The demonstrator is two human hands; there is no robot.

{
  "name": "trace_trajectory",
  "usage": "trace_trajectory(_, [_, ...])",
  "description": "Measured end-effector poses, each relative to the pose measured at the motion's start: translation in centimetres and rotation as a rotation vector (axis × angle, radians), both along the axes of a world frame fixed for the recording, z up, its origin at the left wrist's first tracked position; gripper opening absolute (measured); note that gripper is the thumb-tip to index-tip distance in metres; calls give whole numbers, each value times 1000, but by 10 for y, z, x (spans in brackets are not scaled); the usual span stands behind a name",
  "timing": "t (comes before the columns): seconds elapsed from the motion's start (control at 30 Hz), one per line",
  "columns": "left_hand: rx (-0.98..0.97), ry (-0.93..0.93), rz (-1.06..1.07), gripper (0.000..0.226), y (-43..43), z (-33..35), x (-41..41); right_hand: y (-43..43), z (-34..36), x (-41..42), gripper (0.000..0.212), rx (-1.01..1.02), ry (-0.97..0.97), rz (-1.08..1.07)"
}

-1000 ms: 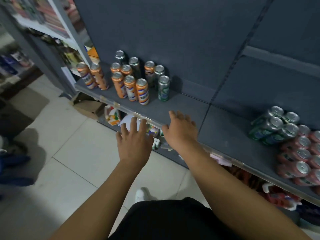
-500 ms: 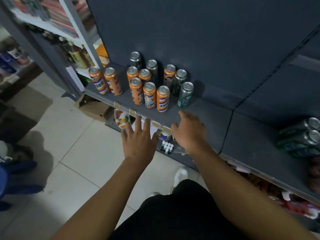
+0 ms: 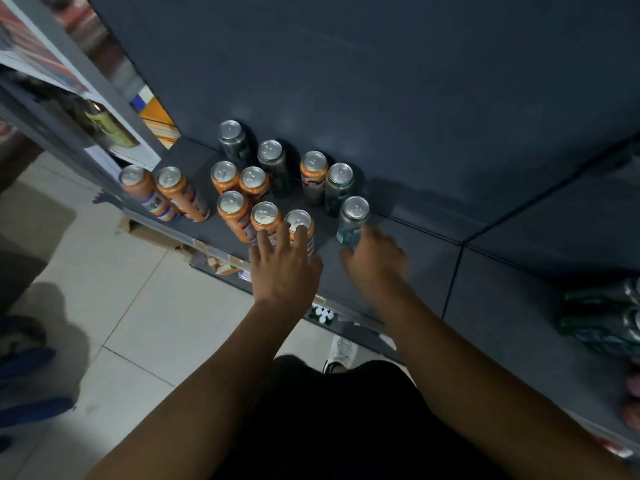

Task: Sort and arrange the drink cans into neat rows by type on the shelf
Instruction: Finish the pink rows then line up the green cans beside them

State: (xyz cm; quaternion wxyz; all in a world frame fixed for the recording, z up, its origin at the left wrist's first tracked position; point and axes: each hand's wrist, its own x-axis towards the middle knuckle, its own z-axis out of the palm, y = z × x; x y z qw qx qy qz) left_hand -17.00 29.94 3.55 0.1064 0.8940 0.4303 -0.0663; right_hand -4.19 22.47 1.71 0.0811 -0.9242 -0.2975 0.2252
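Orange cans (image 3: 231, 209) stand near the shelf (image 3: 415, 244) front edge; my left hand (image 3: 284, 268) lays straight fingers on one, my right hand (image 3: 375, 258) is at the green can (image 3: 351, 220), grip blurred, I cannot tell

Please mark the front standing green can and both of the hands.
front standing green can (image 3: 354, 207), head view, on its silver lid.
left hand (image 3: 285, 271), head view, on the back of the hand.
right hand (image 3: 377, 259), head view, on the back of the hand.
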Motion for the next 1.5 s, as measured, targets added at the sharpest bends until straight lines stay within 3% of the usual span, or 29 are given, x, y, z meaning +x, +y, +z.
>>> trace_trajectory(0.33, [-20, 43, -107, 47, 47, -22, 59, 13, -40, 27, 56, 44, 213, -295])
trace_trajectory(0.67, [-119, 15, -196, 59, 99, -47, 93, 48, -82, 30, 97, 416, 433, -672])
trace_trajectory(0.83, [-217, -14, -125, 59, 114, -52, 111, 67, -178, 31, 130, 692, 600, -862])
trace_trajectory(0.9, [-263, -38, -88, 59, 117, -54, 121, 70, -185, 31, 123, 745, 570, -893])
trace_trajectory(1.03, [-311, -79, -53, 56, 118, -60, 138, 76, -166, 42, 78, 753, 467, -882])
trace_trajectory(1.27, [-479, -200, 98, 51, 109, -73, 149, 48, -155, 53, 73, 670, 540, -946])
trace_trajectory(1.5, [-809, -353, 578, 85, 88, -95, 173, 13, -103, 46, 72, 730, 545, -1170])
